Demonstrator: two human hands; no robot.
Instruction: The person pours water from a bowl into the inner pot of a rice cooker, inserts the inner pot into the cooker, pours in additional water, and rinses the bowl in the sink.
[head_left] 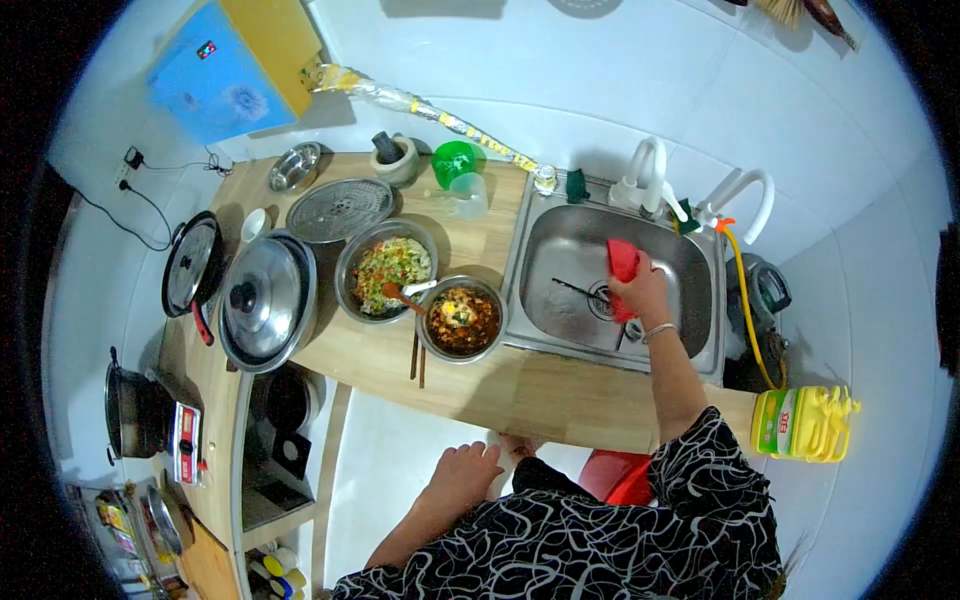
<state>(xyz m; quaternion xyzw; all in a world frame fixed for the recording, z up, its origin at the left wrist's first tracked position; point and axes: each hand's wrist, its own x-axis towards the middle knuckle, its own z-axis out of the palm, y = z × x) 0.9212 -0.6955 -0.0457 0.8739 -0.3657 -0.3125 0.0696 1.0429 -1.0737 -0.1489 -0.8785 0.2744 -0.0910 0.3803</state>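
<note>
My right hand (642, 292) is over the steel sink (545, 235), its fingers closed on a red cloth (622, 258) that hangs out above and below them. Under the cloth is the drain, partly covered. A thin dark stick (577, 289) lies beside it on the sink floor, and a small metal piece I cannot make out shows below my hand. My left hand (465, 477) hangs in front of the counter's edge, fingers loosely bent and thumb apart, with nothing in it.
Left of the sink are a bowl of dark food (465, 318), a bowl of chopped vegetables (392, 270), chopsticks (418, 362) and a lidded pot (262, 300). White taps (650, 165) rise behind the basin. Yellow bottles (808, 424) stand at the right end.
</note>
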